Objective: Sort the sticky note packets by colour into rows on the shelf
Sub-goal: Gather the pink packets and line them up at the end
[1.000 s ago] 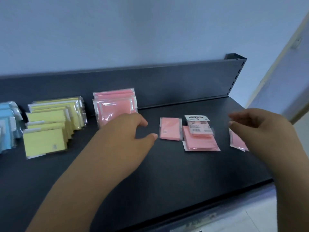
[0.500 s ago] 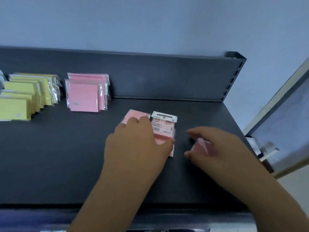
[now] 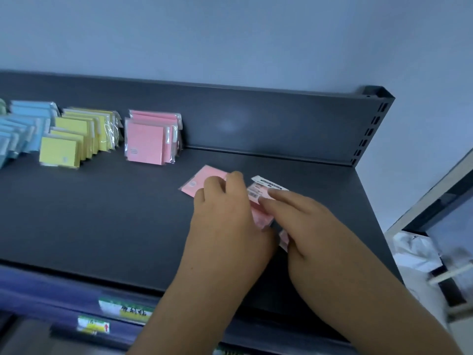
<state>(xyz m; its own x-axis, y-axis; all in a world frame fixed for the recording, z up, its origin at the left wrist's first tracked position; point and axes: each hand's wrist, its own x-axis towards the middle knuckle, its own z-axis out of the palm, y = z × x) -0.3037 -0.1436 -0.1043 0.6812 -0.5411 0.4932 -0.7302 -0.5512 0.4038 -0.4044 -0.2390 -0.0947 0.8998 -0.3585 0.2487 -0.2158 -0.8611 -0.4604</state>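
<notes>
**Hands gather the last loose pink packets**

Left hand (image 3: 225,213) lies curled over a small cluster of loose pink packets (image 3: 258,208) near the middle of the dark shelf (image 3: 102,213), its fingers bent down onto them; whether it has truly pinched any cannot be told, since the hand hides the contact. Right hand (image 3: 302,221) comes in from the other side, fingers extended and narrow, its fingertips (image 3: 268,198) touching the packet with the white barcode header (image 3: 266,187). It seems to be pressing or steadying that packet, not lifting it.

Most of the sorting looks done. Against the back panel (image 3: 281,129) stand three colour rows: blue packets (image 3: 23,129) at the far left, yellow packets (image 3: 74,139) beside them, and a short pink row (image 3: 151,139) next along. A sliver of something green shows at the left edge, too little to name.

What remains, by my reading, is the loose pink lot. One flat pink packet (image 3: 198,181) pokes out just beyond the left hand's knuckles, another edge shows under the right palm, and all of them lie well apart from the pink row they belong in.
</notes>
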